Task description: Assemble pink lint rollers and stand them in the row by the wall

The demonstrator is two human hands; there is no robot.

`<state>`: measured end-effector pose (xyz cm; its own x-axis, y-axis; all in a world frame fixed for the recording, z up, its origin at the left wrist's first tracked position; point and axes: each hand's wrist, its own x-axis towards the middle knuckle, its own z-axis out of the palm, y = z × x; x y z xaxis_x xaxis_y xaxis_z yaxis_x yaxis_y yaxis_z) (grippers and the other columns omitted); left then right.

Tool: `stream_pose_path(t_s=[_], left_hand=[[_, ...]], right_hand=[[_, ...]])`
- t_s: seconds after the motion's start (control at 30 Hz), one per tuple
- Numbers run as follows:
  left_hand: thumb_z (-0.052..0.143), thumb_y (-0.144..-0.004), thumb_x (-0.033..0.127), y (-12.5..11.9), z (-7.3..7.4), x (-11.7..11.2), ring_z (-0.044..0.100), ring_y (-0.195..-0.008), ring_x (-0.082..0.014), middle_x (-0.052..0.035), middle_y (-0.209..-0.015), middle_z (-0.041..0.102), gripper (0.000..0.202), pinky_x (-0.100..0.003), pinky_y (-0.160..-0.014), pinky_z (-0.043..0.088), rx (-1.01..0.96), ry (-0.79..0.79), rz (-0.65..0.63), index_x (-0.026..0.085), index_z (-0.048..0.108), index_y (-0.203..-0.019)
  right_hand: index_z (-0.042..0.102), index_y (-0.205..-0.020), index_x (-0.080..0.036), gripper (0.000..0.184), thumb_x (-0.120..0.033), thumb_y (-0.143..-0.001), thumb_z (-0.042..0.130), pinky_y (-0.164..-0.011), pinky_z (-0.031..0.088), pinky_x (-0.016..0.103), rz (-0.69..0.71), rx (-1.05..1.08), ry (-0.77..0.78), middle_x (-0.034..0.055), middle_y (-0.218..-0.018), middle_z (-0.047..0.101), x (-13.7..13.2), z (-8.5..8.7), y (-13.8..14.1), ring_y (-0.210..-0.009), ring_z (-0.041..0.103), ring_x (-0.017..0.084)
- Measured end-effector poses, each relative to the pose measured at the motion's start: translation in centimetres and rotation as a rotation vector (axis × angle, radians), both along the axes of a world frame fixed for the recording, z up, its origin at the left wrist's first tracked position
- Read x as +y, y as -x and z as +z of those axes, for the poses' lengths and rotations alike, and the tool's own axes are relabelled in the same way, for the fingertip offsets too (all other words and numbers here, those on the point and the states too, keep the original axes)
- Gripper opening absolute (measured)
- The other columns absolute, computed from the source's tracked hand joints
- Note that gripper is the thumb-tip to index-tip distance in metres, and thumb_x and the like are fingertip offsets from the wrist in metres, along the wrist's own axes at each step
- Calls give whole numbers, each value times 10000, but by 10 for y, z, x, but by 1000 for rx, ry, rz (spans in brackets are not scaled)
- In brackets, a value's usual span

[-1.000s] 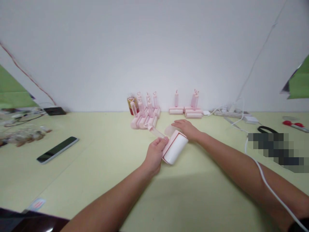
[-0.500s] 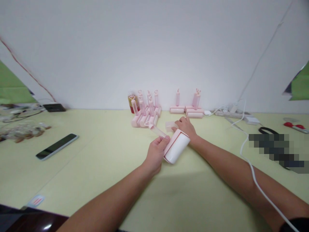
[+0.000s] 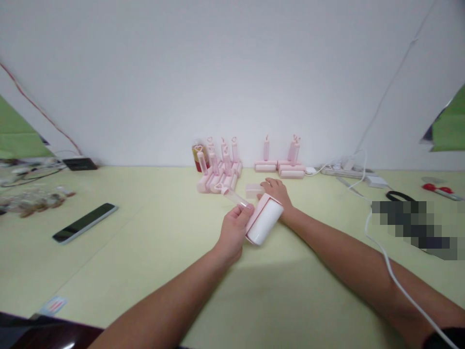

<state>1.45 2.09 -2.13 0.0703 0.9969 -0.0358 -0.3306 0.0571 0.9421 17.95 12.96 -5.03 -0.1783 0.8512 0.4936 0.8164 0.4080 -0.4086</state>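
Observation:
My left hand (image 3: pixel 234 230) is closed round a lint roller (image 3: pixel 266 220) near the foot of its clear handle. The roller's white sheet roll faces up, and the heart-shaped loop at the handle's end points away to the left. Just beyond, my right hand (image 3: pixel 276 194) is closed at the right end of a translucent pale pink cover (image 3: pixel 254 190) lying on the table; part of its grip is hidden by the roller. Several similar pink lint rollers (image 3: pixel 218 180) stand handle-up at the back, left of my right hand. Further right stand several more pink lint rollers (image 3: pixel 291 169).
A jar with red and yellow contents (image 3: pixel 200 157) stands by the wall. A phone (image 3: pixel 86 223) lies left on the table (image 3: pixel 152 271). To the right are a power strip (image 3: pixel 345 171) and a white cable (image 3: pixel 390 274), which passes over my right forearm.
Hardly anything differs. The view has shifted slightly, and both hands sit a little further left in it, with the lint roller and the cover still in them.

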Motion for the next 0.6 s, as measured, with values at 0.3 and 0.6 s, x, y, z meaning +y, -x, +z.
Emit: stream_pose_path(t_s=[0.3,0.6], left_hand=[[816,-674,459,-6,3,-4,575,-685,-116,-24,-818,660,436,-242,-667,476,-119,6,31,134,631,-897],[695,-769,510,-8,3,-19,570,-714,-153,-57,-837,644,386,-241,-584,428,371,59,-180,148,646,-894]], right_hand=[[586,-1202,-206,441,-448,-987,286,-856,519,388,363,663,241,82,-1094,700,-91,2,-11,-980,652,237],[567,-1116,-164,449,-397,-767,725,-760,528,369,228,1047,400,76,-991,690,-116,-8,-17,-833,630,228]])
